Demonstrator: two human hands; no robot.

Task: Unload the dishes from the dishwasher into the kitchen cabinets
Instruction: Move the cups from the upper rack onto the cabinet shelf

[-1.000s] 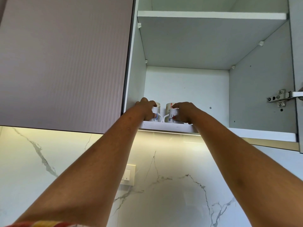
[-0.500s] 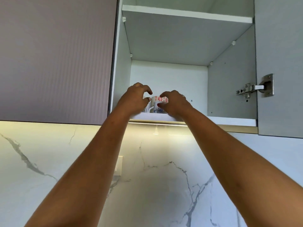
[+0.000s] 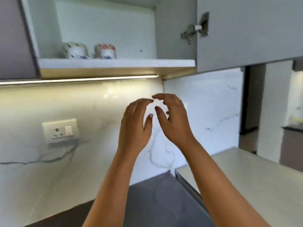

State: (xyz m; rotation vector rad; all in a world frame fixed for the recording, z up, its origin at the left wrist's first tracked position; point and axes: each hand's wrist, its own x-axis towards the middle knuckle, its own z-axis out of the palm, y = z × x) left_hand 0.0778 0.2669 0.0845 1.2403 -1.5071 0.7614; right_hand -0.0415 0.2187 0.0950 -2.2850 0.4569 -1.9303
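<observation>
Two white patterned mugs stand side by side on the bottom shelf of the open wall cabinet. The left mug has dark and blue marks. The right mug has a red band near its top. Both hands are well below the shelf, in front of the marble backsplash. My left hand is empty with curled, spread fingers. My right hand is also empty, fingers apart, close beside the left one. The dishwasher is out of view.
The cabinet door hangs open at the upper right, with its hinge showing. A wall socket sits on the backsplash at left. A dark countertop lies below, and a pale counter extends to the right.
Both hands let go of the mugs and dropped down away from the shelf. The view swung down and to the right, so the mugs now sit at the upper left.
</observation>
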